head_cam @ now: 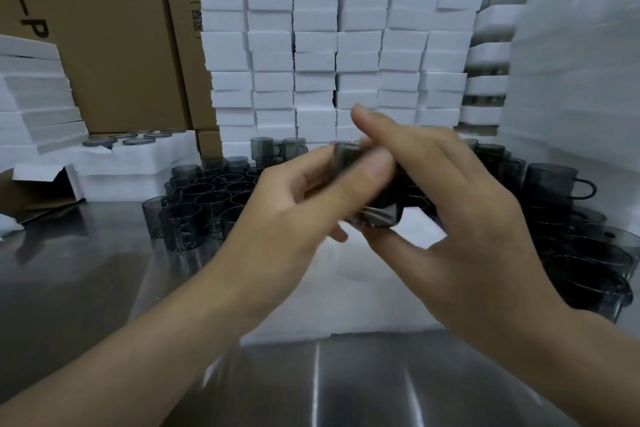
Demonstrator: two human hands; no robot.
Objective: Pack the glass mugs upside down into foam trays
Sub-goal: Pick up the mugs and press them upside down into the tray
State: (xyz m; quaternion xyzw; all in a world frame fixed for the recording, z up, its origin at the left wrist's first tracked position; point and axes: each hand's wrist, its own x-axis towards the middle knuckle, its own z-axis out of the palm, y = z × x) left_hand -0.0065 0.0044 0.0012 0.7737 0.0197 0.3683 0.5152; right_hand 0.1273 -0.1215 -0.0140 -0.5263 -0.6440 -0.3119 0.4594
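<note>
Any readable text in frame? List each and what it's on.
"4.0-P": black print, turned sideways, on the big brown cardboard box at left.
Black characters on the neighbouring brown cardboard box: half hidden by white foam blocks, unreadable.
Held grey glass mug: blurred, no text seen.

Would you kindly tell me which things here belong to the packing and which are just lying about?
Job: smoky grey glass mug in left hand and right hand; white foam tray; loose grey glass mugs.
Lying about: brown cardboard cartons.
</note>
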